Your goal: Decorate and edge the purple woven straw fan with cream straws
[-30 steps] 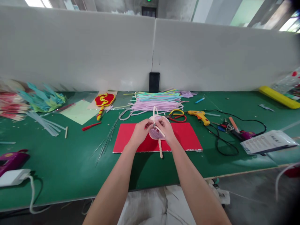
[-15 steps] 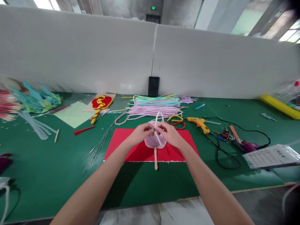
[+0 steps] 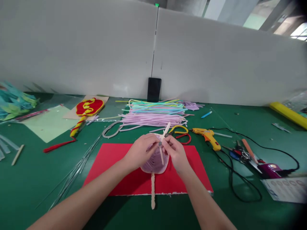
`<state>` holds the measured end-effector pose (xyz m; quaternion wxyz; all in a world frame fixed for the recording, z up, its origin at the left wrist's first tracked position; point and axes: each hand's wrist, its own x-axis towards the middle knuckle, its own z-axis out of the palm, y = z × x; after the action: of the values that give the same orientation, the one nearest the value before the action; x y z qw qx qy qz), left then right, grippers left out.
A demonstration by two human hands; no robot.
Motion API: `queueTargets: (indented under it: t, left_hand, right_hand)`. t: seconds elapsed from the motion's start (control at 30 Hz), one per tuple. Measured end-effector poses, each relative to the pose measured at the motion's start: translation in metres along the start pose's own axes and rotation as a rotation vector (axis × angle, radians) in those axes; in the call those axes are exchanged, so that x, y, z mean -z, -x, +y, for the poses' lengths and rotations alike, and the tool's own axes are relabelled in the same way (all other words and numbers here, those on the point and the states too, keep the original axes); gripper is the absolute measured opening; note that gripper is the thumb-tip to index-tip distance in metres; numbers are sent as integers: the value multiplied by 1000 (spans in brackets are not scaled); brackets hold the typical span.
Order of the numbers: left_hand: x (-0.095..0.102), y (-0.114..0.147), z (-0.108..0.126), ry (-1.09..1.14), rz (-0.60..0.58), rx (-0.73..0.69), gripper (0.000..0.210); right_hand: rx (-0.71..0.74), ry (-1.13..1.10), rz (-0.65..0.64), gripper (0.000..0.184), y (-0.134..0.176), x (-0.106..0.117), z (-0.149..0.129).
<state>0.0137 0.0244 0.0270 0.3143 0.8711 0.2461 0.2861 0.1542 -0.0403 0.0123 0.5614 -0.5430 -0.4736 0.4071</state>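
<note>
My left hand [image 3: 145, 147] and my right hand [image 3: 175, 152] meet above a small fan [image 3: 154, 164], both closed with fingertips pinched together. Between them they grip a pale pink pipe cleaner [image 3: 167, 128]; one end sticks up past the fingers, and another length hangs down over the fan. A small grey round piece [image 3: 160, 144], too small to name, shows at the fingertips. The fan has a ribbed purple face, a cream rim and a twisted cream handle [image 3: 153, 191]. It lies on a red board [image 3: 115, 163], its upper part covered by my hands.
Behind the board lies a pile of pastel pipe cleaners [image 3: 153, 119], with scissors [image 3: 183, 135] near my right hand. Further right are a yellow glue gun [image 3: 207, 137] and its looping cord. A red and yellow fan [image 3: 90, 107] and thin wires [image 3: 76, 171] lie left. A black phone [image 3: 154, 89] leans upright.
The pipe cleaner's loop above my hands is gone; a straighter end now points up. My hands have moved slightly apart. The view has tilted down and come closer to the table.
</note>
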Motion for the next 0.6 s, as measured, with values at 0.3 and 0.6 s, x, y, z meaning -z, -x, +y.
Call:
queueTargets:
  t: [0.3, 0.6]
  left_hand:
    - [10, 6, 11, 310, -257, 246, 20]
    - [6, 12, 5, 648, -191, 435, 23]
  right_hand:
    - [-215, -108, -360, 26, 6, 16, -6]
    - [-102, 7, -146, 23, 13, 3, -4]
